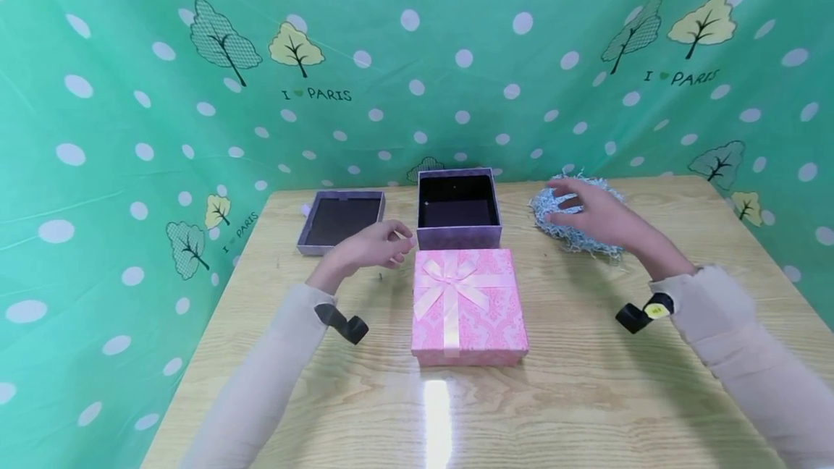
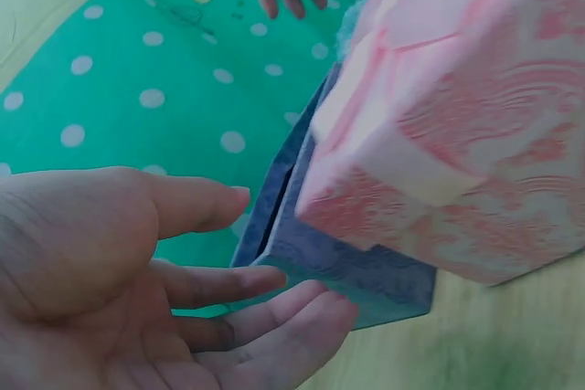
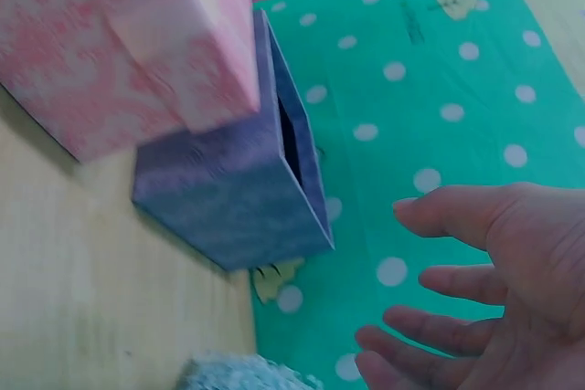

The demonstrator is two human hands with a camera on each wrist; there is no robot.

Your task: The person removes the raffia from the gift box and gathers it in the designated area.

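In the head view a pink gift box point(image 1: 469, 310) with a pale ribbon bow sits closed on the table. Right behind it stands a purple box point(image 1: 459, 237), lidless, its dark inside showing. My left hand point(image 1: 378, 244) hovers beside the purple box's left side, fingers loosely bent and holding nothing. My right hand point(image 1: 596, 214) is over a pile of light blue shredded paper point(image 1: 576, 241), fingers spread. Its palm shows bare in the right wrist view, where the shredded paper point(image 3: 242, 376) peeks in at the bottom. Whether its fingertips touch the paper I cannot tell.
A shallow purple lid point(image 1: 342, 219) lies inside up at the back left of the wooden table point(image 1: 560, 396). Behind the table hangs a green dotted curtain point(image 1: 391, 121). Black wrist straps point(image 1: 342, 323) with small cameras are on both sleeves.
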